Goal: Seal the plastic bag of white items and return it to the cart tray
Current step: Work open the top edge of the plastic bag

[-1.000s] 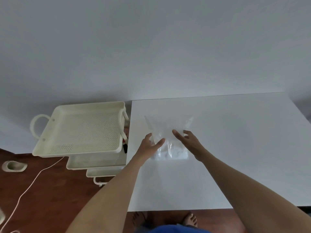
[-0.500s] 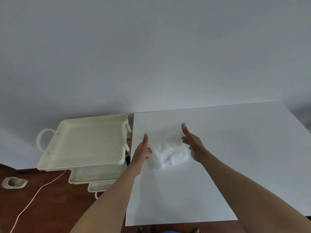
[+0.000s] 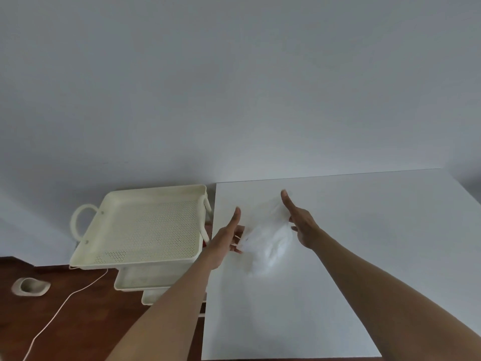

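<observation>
A clear plastic bag (image 3: 266,242) with white items bunched inside is stretched slantwise between my hands, just above the white table (image 3: 351,269) near its left edge. My left hand (image 3: 227,237) pinches the bag's lower left end, thumb pointing up. At the bag's upper right end my right hand (image 3: 299,222) grips it with the fingers curled in. The bag is blurred, and I cannot tell whether its top is sealed. The cream cart's perforated top tray (image 3: 135,264) stands just left of the table and holds nothing.
Two lower cart trays (image 3: 135,281) show under the top one, and a loop handle (image 3: 78,220) sticks out at its left. On the brown floor lie a white cable (image 3: 65,303) and a small grey dish (image 3: 30,286). A plain wall rises behind.
The bag lay flat on the table under my fingertips; both hands have since closed in on its ends, bunched it and raised it slantwise. The view has tilted upward.
</observation>
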`<control>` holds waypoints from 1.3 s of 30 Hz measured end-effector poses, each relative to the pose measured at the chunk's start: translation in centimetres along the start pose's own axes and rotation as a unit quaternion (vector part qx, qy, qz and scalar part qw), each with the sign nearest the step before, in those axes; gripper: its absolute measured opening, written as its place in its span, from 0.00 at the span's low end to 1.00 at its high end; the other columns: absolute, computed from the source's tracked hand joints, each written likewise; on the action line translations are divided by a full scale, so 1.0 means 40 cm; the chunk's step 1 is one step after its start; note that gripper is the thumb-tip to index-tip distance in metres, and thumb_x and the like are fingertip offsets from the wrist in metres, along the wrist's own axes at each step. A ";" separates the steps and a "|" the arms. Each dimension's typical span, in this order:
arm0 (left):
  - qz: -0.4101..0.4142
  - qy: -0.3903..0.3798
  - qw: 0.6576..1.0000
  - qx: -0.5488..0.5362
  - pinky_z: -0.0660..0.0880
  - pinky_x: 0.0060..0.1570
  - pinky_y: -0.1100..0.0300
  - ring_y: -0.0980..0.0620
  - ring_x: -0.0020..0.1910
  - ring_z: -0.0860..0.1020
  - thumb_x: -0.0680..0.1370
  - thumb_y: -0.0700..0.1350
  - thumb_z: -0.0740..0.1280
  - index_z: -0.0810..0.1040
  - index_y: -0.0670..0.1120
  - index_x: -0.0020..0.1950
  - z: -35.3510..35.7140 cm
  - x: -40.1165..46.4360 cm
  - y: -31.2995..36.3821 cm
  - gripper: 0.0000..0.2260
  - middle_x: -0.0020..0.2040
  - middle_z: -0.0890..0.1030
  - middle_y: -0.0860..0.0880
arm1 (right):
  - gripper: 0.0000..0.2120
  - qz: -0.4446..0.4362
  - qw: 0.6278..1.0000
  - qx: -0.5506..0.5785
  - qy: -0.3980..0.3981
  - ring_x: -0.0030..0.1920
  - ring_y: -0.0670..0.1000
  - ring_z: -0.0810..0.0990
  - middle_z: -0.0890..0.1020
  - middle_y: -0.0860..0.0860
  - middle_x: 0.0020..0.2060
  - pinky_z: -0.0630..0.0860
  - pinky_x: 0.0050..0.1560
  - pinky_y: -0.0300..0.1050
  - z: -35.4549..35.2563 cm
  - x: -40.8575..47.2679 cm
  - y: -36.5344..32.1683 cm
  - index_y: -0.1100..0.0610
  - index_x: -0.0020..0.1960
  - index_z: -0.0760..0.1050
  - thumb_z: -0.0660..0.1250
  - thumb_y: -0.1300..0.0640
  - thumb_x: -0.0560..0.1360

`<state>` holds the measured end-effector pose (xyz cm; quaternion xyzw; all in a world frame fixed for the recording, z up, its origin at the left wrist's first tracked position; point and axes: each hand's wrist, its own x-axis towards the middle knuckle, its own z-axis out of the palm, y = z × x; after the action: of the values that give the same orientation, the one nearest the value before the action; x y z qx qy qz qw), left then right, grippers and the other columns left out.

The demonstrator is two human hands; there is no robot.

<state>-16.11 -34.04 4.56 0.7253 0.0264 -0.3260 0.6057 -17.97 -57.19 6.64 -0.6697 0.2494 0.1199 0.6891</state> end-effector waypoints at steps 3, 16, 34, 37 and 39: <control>0.000 0.014 1.000 -0.003 0.73 0.43 0.55 0.49 0.38 0.76 0.65 0.80 0.61 0.81 0.44 0.42 -0.001 0.002 0.022 0.38 0.39 0.78 0.45 | 0.58 0.007 1.000 -0.006 -0.009 0.71 0.59 0.73 0.76 0.52 0.72 0.65 0.75 0.56 0.005 0.000 -0.018 0.56 0.73 0.74 0.60 0.14 0.58; 0.061 0.042 0.993 0.093 0.79 0.39 0.59 0.54 0.33 0.82 0.74 0.73 0.60 0.85 0.46 0.48 0.020 0.054 0.116 0.31 0.36 0.83 0.51 | 0.32 0.006 0.993 -0.027 -0.115 0.63 0.57 0.79 0.83 0.55 0.63 0.69 0.69 0.53 0.024 0.023 -0.048 0.56 0.67 0.79 0.60 0.31 0.78; 0.115 0.019 0.993 0.021 0.68 0.35 0.62 0.57 0.27 0.70 0.71 0.58 0.76 0.85 0.42 0.50 -0.019 0.070 0.149 0.20 0.29 0.76 0.53 | 0.24 0.000 0.983 -0.007 -0.184 0.58 0.54 0.80 0.84 0.58 0.60 0.72 0.67 0.49 0.006 0.050 -0.078 0.60 0.66 0.81 0.74 0.47 0.75; 0.121 0.007 0.992 0.032 0.69 0.33 0.63 0.57 0.29 0.71 0.70 0.55 0.78 0.85 0.42 0.51 -0.028 0.066 0.158 0.19 0.31 0.76 0.53 | 0.20 -0.013 0.983 -0.026 -0.182 0.65 0.58 0.80 0.84 0.58 0.63 0.68 0.75 0.55 0.003 0.056 -0.083 0.60 0.64 0.83 0.75 0.51 0.75; 0.127 0.008 0.991 0.042 0.71 0.35 0.63 0.56 0.31 0.75 0.71 0.51 0.78 0.85 0.41 0.51 -0.029 0.063 0.165 0.16 0.34 0.79 0.52 | 0.18 -0.028 0.983 -0.039 -0.177 0.66 0.58 0.80 0.85 0.56 0.61 0.68 0.75 0.56 0.003 0.062 -0.086 0.60 0.62 0.84 0.75 0.53 0.75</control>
<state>-10.77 -35.65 9.04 0.7505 -0.0750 -0.2411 0.6107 -14.12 -57.77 8.36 -0.6708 0.1002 0.2269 0.6989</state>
